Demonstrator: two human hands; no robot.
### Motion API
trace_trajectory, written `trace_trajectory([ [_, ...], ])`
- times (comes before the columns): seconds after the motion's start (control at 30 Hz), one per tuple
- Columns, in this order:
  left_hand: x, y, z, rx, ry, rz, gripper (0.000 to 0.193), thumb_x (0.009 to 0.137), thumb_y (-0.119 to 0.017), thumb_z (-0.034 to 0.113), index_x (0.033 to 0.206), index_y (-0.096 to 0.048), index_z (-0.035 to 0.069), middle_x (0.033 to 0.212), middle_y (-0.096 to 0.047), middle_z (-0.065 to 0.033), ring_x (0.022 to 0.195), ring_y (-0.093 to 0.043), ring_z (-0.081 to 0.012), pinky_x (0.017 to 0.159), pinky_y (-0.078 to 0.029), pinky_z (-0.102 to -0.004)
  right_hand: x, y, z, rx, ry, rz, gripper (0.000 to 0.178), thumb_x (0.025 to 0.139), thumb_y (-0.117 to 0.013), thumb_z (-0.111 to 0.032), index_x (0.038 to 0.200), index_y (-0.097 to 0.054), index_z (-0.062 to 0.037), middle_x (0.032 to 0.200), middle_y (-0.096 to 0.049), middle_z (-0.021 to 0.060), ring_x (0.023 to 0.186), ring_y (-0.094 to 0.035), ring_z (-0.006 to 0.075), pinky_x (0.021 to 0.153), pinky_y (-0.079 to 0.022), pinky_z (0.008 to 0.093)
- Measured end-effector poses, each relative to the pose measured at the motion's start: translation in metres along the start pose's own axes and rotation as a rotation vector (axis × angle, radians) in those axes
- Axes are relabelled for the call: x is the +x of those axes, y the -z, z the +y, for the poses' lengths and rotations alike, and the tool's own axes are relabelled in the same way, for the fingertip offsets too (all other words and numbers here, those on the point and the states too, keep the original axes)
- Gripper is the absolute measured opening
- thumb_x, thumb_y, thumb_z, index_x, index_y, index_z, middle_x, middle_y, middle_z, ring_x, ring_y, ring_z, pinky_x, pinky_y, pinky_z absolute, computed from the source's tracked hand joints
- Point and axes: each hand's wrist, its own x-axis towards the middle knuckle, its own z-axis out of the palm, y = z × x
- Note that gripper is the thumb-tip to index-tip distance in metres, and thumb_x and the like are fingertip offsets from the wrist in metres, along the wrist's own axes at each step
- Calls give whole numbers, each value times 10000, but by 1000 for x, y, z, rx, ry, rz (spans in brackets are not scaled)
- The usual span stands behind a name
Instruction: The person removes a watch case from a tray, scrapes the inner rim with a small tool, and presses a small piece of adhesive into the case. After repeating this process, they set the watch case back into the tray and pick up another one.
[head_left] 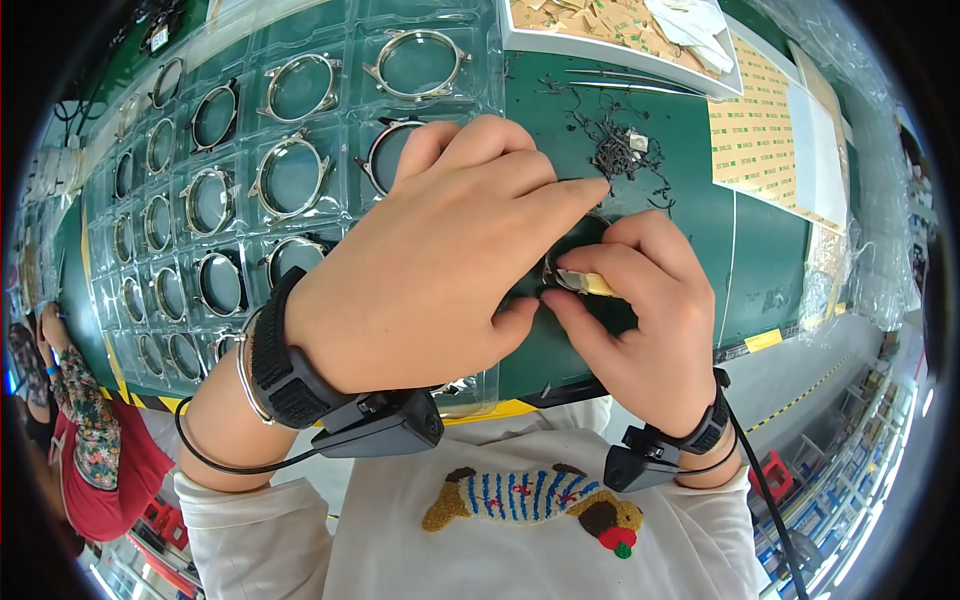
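My left hand [440, 250] reaches over the edge of a clear plastic tray [345, 130], its index finger and thumb curled round a ring-shaped watch case [548, 270]. Only slivers of that case's rim show; the hands hide most of it. Pinched in my right hand [650, 310] is a small blade with a yellow handle [592, 284], its metal end against the rim. Several more round watch cases, silver and black, sit in the tray's pockets, among them a silver one [292, 176] and a black one [386, 160] partly behind my left hand.
Black curled shavings [625, 150] litter the green mat [690, 130]. Behind them stands a white box [620, 60] of tan scraps. Sheets of yellow printed backing [755, 130] lie at right, beside clear plastic packaging [880, 230]. At far left sits another person [100, 440].
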Motion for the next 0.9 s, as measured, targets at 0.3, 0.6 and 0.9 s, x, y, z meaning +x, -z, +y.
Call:
trace_trajectory([
  [0.3, 0, -6, 0, -9, 57, 24, 597, 686, -823, 136, 1258, -660, 85, 1033, -648, -63, 1135, -545, -291, 969, -348, -445, 0, 2, 3, 24, 33, -7, 171, 769, -721, 61, 929, -712, 1, 913, -668, 124, 826, -643, 298, 748, -520, 354],
  [0.6, -1, -11, 4, -5, 63, 88, 549, 691, -818, 138, 1216, -673, 69, 1023, -646, -73, 1142, -557, -296, 979, -349, -458, 0, 4, 4, 139, 13, 37, 197, 742, -689, 65, 913, -679, -33, 821, -648, 103, 732, -613, 321, 668, -500, 380],
  [0.9, -1, -10, 3, -10, 83, 87, 544, 690, -800, 130, 1215, -676, 68, 1017, -646, -71, 1159, -554, -300, 992, -347, -465, -3, 23, -5, 285, -52, 141, 175, 774, -679, 94, 916, -690, -7, 833, -654, 104, 751, -629, 256, 683, -490, 327],
])
